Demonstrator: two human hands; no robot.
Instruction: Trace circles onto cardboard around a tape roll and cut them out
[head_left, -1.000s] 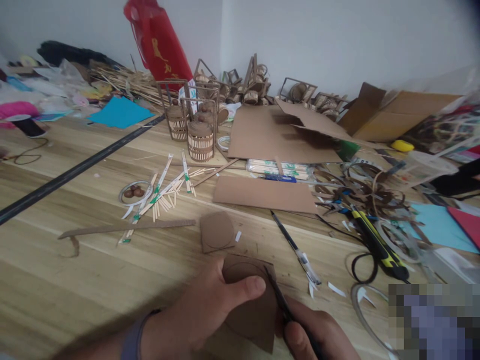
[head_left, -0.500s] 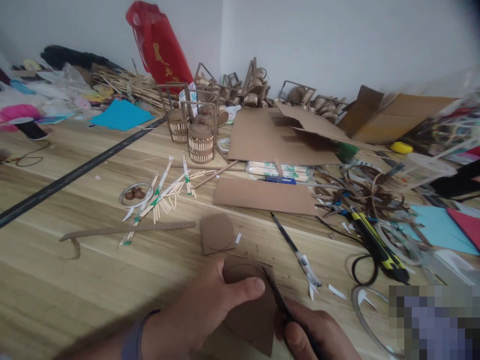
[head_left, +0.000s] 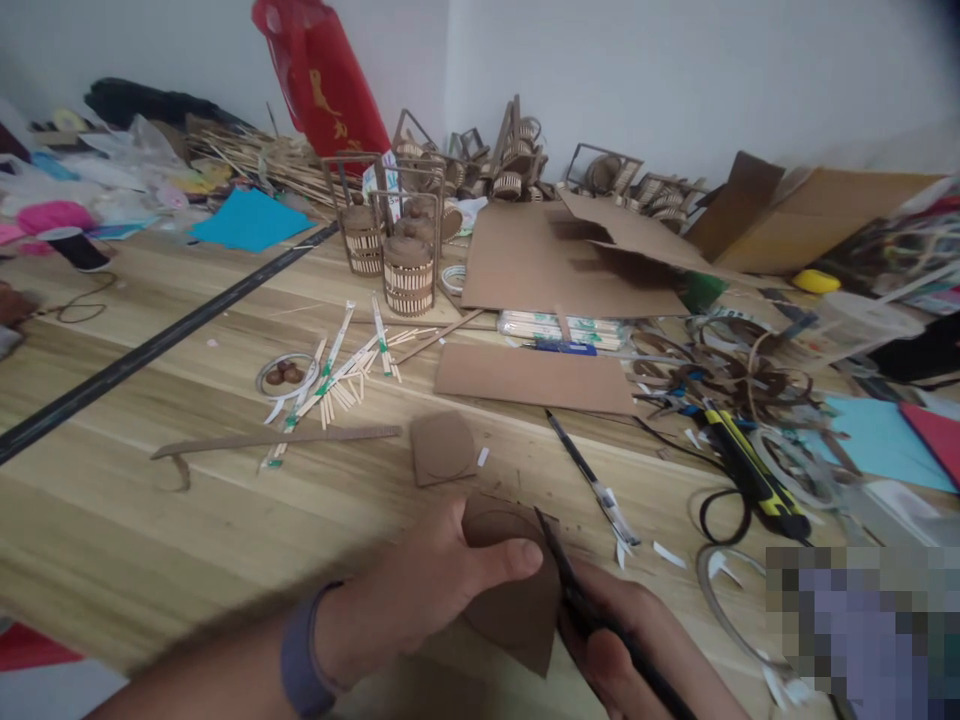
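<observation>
My left hand (head_left: 442, 570) is closed on a brown cardboard piece (head_left: 517, 610), its thumb on top and its other fingers hidden underneath. A curved line is drawn on this piece. From the right, my right hand (head_left: 622, 640) grips what look like black scissors (head_left: 564, 580). Their dark pointed tip lies over the upper right edge of the cardboard; the handles are mostly covered by the fingers. Just beyond my left hand, a smaller cardboard square (head_left: 444, 450) with a curved line lies flat on the table.
A pen (head_left: 589, 470) and a yellow-black utility knife (head_left: 754, 470) lie to the right. Ahead are a cardboard strip (head_left: 532, 378), small wooden sticks (head_left: 341, 385) and a tape roll (head_left: 262, 380) ringing brown beads. Small slatted baskets (head_left: 409, 275) stand farther back.
Both hands, with the cardboard and scissors, appear slightly farther right. The whole scene has shifted a little as the camera moved. Both grips stay the same.
</observation>
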